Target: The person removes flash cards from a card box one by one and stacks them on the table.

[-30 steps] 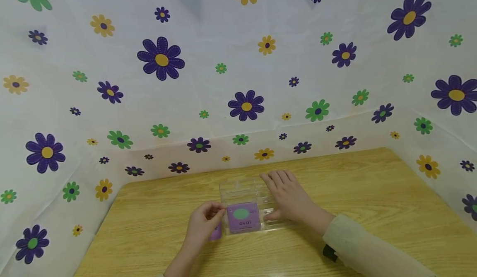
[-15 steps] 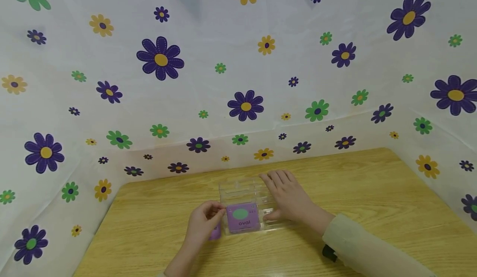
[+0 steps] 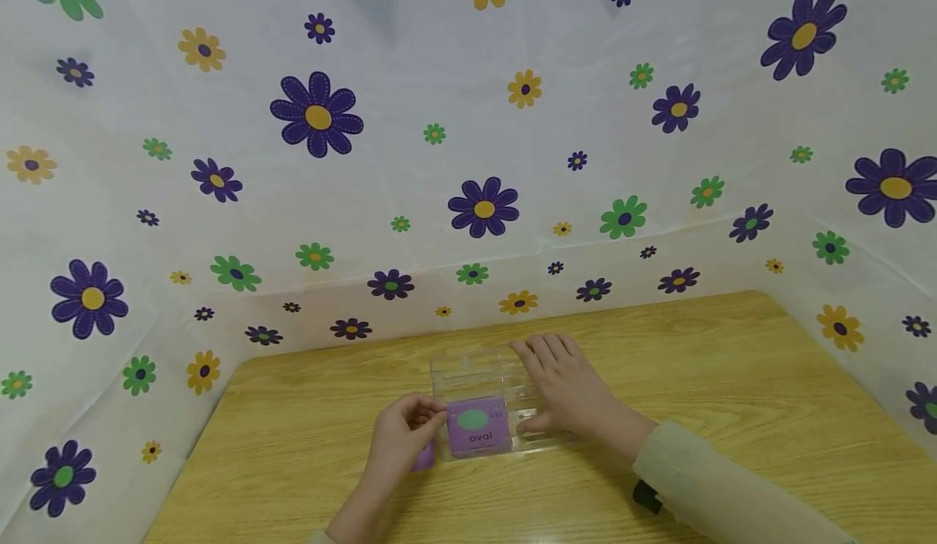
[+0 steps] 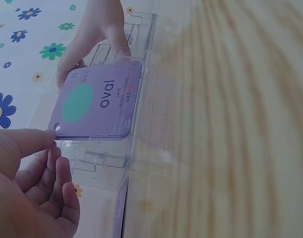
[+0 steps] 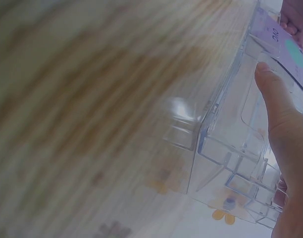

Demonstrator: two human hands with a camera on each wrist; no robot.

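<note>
A purple flash card (image 3: pixel 479 440) printed with a green oval and the word "oval" lies in the left part of a clear plastic box (image 3: pixel 468 370). Thumb and index finger of my left hand (image 3: pixel 398 438) pinch its corner beside a small punched hole, as the left wrist view shows. More card edges show just under this flash card (image 4: pixel 107 106). My right hand (image 3: pixel 569 385) holds the box's right part, thumb on the near side and fingers reaching over to the far side. In the right wrist view the thumb lies along the clear plastic; most fingers are hidden.
Another purple card (image 3: pixel 422 457) lies on the wooden table (image 3: pixel 293 446) left of the box, partly behind my left hand. White cloth (image 3: pixel 410 162) with printed flowers stands behind the table and along both sides.
The left fingertips have shifted slightly to the right at the card's corner. My right hand and the box keep their place.
</note>
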